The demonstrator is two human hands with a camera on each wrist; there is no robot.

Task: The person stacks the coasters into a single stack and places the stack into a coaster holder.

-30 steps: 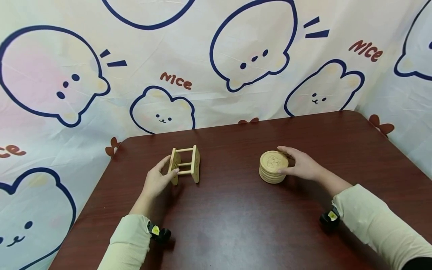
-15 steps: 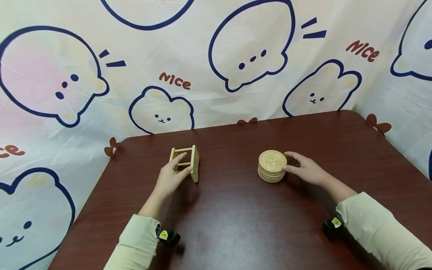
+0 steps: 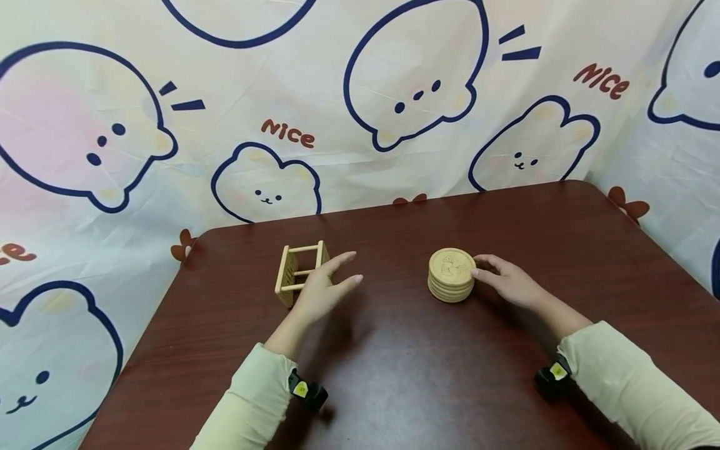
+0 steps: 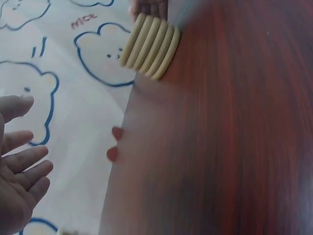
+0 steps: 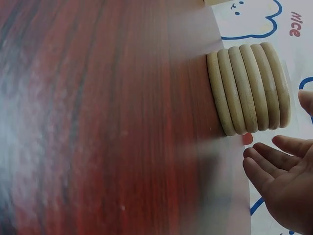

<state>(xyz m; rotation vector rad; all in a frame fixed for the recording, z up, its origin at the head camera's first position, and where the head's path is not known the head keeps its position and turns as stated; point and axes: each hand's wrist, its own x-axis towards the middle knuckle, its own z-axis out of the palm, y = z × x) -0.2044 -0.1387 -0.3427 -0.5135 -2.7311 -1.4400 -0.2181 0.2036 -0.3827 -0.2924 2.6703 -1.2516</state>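
A neat stack of several round wooden coasters (image 3: 452, 278) stands on the table, its top one engraved with a leaf-like design. Close by its right side is my right hand (image 3: 510, 285), fingers loosely spread; the right wrist view shows a gap between that hand (image 5: 286, 183) and the coasters (image 5: 250, 90). A small wooden rack with crossbars (image 3: 288, 275) stands to the left. My left hand (image 3: 319, 299) is in front of the rack's right side and partly hides it. Its fingers extend toward the stack with nothing in them, as the left wrist view of the hand (image 4: 22, 174) confirms.
The dark red-brown table (image 3: 394, 362) reaches back to a cloth backdrop (image 3: 349, 169) printed with cartoon bears. A small black camera (image 3: 308, 394) sits at the left wrist, and another camera (image 3: 552, 378) at the right.
My left hand has left the rack's left side and moved right across it toward the stack. My right hand has drawn slightly back from the coasters. Rack and stack stay put.
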